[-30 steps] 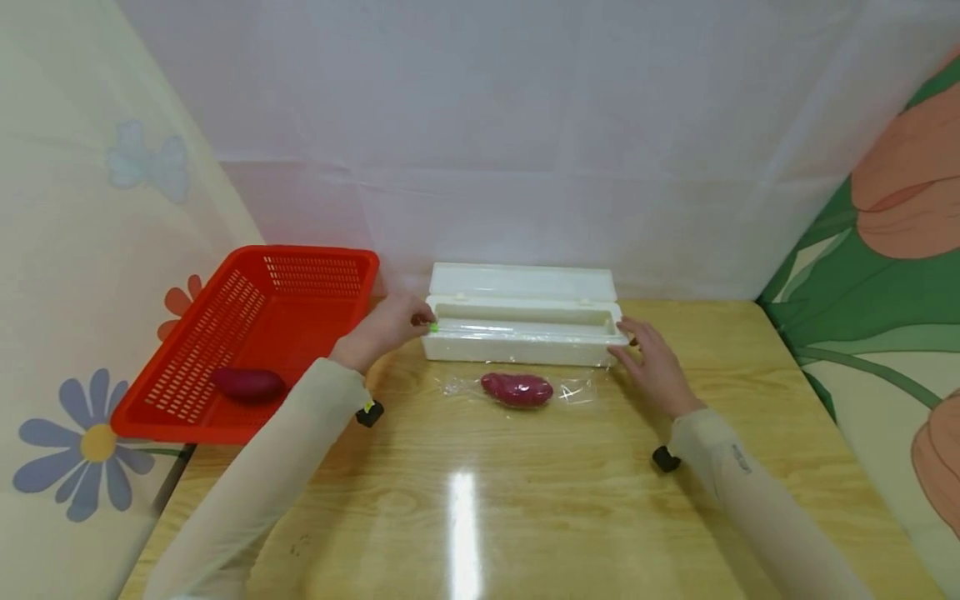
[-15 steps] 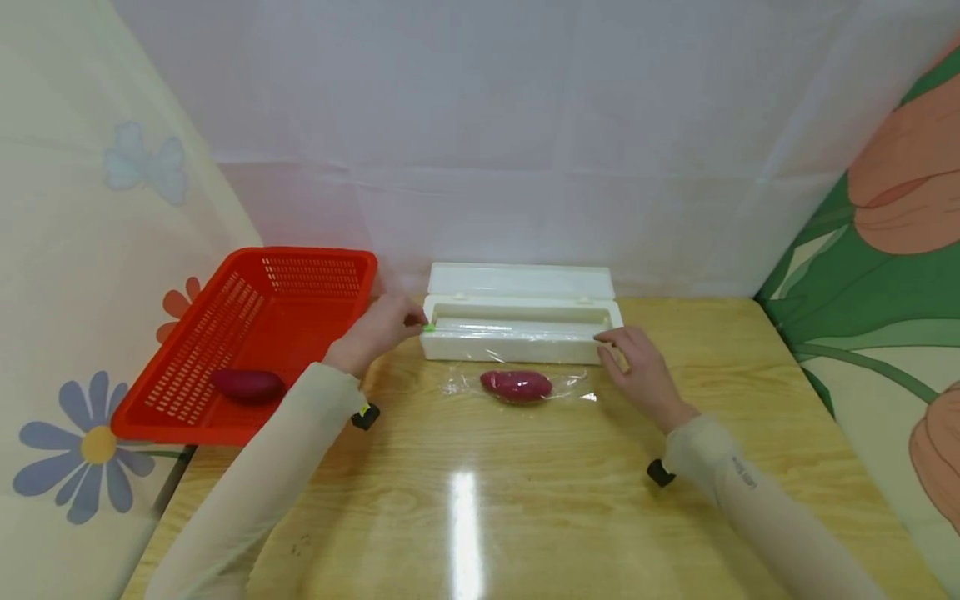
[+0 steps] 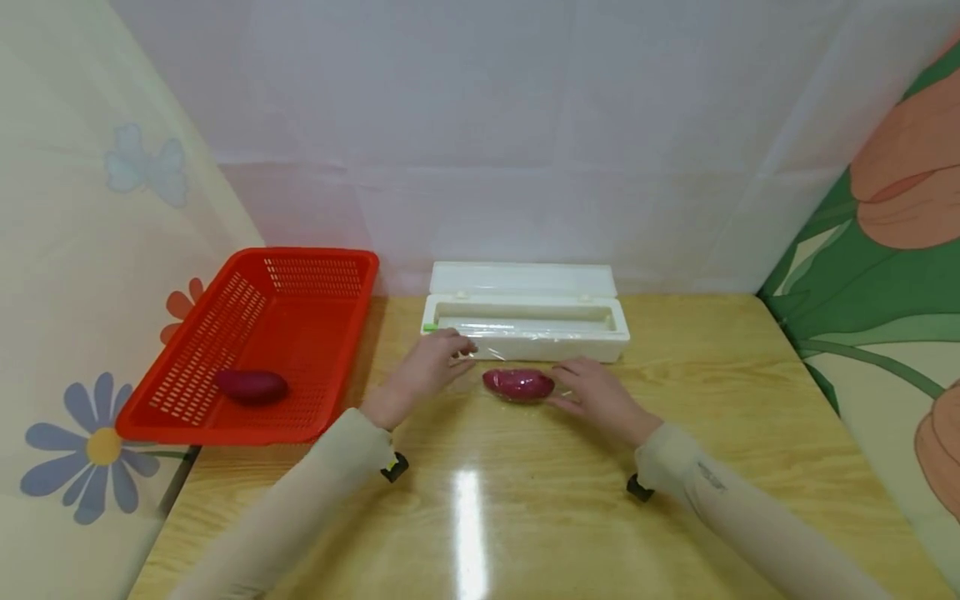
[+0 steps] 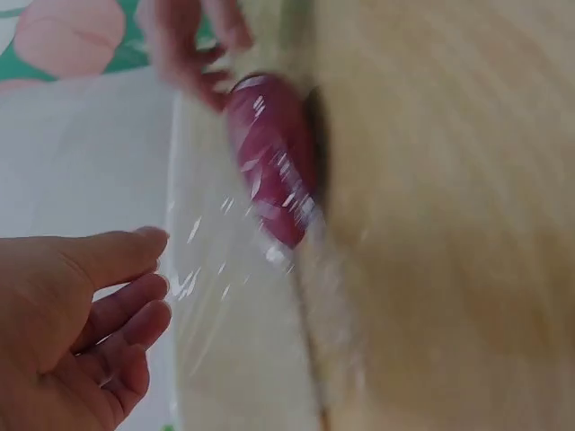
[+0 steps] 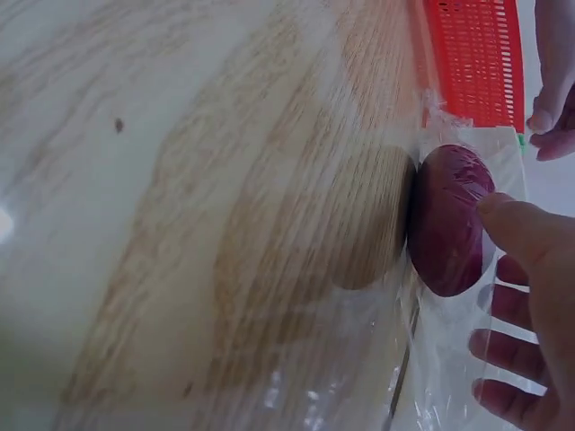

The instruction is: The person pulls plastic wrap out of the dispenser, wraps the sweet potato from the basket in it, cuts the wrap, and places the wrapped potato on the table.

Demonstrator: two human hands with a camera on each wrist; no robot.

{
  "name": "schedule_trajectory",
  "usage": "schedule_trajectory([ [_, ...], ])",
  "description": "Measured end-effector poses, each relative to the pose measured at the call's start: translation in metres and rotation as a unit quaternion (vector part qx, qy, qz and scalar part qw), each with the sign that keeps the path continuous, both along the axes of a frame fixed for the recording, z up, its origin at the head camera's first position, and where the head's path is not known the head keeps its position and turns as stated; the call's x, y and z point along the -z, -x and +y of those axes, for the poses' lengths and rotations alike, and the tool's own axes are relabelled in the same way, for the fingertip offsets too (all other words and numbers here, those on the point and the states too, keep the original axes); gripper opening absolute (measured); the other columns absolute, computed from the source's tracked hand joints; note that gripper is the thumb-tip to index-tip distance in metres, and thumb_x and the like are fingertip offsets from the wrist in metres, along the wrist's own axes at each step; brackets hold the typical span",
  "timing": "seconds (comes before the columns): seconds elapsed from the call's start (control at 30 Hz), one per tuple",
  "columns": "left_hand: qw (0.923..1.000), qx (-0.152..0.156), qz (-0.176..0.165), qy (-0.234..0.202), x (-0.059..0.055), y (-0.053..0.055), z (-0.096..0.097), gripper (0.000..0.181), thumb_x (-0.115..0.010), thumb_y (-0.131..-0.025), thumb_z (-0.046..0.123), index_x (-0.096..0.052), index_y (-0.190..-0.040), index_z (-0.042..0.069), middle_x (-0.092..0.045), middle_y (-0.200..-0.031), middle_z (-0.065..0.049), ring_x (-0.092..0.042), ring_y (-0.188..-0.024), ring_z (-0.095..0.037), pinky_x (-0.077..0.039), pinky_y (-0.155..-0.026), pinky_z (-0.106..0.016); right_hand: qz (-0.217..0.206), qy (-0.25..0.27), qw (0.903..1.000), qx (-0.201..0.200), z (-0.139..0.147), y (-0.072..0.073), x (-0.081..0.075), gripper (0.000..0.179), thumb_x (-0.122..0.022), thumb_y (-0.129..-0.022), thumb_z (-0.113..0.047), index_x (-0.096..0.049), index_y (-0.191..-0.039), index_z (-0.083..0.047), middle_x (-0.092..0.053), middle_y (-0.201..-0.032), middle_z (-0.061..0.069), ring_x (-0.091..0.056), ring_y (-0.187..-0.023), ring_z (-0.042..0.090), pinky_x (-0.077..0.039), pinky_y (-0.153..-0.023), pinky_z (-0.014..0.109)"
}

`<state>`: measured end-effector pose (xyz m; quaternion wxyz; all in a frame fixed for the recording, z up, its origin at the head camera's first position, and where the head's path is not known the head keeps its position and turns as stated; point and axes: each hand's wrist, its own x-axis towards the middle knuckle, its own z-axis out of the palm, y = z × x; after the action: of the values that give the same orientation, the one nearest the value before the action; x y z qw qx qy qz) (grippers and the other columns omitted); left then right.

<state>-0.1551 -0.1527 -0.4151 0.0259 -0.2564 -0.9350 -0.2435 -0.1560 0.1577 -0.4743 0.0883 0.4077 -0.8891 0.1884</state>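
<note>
A purple sweet potato point(image 3: 517, 384), covered in clear cling film point(image 4: 225, 269), lies on the table in front of a white cling film box point(image 3: 525, 346). At its right end is my right hand point(image 3: 603, 404); in the right wrist view the thumb point(image 5: 512, 220) reaches its filmed side while the other fingers spread behind, uncurled. My left hand point(image 3: 423, 375) hovers by the box's front left, to the left of the sweet potato. The left wrist view shows its fingers point(image 4: 135, 314) loosely bent beside the film, with nothing in their hold.
A red plastic basket point(image 3: 352, 333) stands at the left with another purple sweet potato point(image 3: 252, 386) inside. The box's lid point(image 3: 522, 277) is raised at the back, and a green slider point(image 3: 429, 327) sits at its left end. Pale cloth point(image 3: 562, 125) hangs behind the table.
My left hand has left the box's left end and come rightward and nearer. My right hand has moved left from the box's right end to the sweet potato.
</note>
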Motion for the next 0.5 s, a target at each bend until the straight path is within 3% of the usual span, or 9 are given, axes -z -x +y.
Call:
schedule_trajectory([
  [0.1, 0.9994, 0.034, -0.009, 0.008, 0.018, -0.003, 0.014, 0.030, -0.079, -0.093, 0.011, -0.072, -0.121, 0.002, -0.071, -0.116, -0.013, -0.067, -0.108, -0.030, -0.057, -0.096, -0.043, -0.012, -0.008, 0.9998, 0.011, -0.003, 0.001, 0.001, 0.050, -0.083, -0.090, -0.031, -0.068, -0.131, -0.006, -0.072, -0.121, 0.009, -0.065, -0.112, 0.028, -0.052, -0.102, 0.048],
  [0.2, 0.9988, 0.042, -0.026, 0.003, 0.033, -0.005, 0.026, 0.044, -0.082, -0.090, 0.011, -0.068, -0.132, 0.005, -0.067, -0.126, -0.014, -0.063, -0.117, -0.031, -0.052, -0.103, -0.045, -0.027, -0.012, 0.9994, 0.020, -0.005, 0.004, 0.003, 0.055, -0.083, -0.090, -0.031, -0.065, -0.136, -0.007, -0.070, -0.127, 0.009, -0.064, -0.117, 0.029, -0.050, -0.105, 0.049],
  [0.33, 0.9984, 0.042, -0.038, 0.003, 0.050, -0.006, 0.036, 0.051, -0.083, -0.089, 0.011, -0.065, -0.136, 0.009, -0.063, -0.129, -0.013, -0.059, -0.119, -0.030, -0.049, -0.107, -0.046, -0.045, -0.026, 0.9982, 0.028, -0.009, 0.007, 0.007, 0.061, -0.084, -0.090, -0.034, -0.062, -0.140, -0.009, -0.067, -0.133, 0.010, -0.062, -0.121, 0.030, -0.048, -0.108, 0.049],
  [0.5, 0.9993, 0.034, -0.007, 0.011, 0.061, -0.003, 0.042, 0.048, -0.083, -0.089, 0.011, -0.065, -0.133, 0.007, -0.065, -0.122, -0.014, -0.062, -0.114, -0.031, -0.051, -0.104, -0.046, -0.066, -0.022, 0.9969, 0.036, -0.013, 0.012, 0.010, 0.056, -0.083, -0.090, -0.030, -0.063, -0.136, -0.004, -0.068, -0.129, 0.014, -0.064, -0.118, 0.033, -0.050, -0.105, 0.050],
])
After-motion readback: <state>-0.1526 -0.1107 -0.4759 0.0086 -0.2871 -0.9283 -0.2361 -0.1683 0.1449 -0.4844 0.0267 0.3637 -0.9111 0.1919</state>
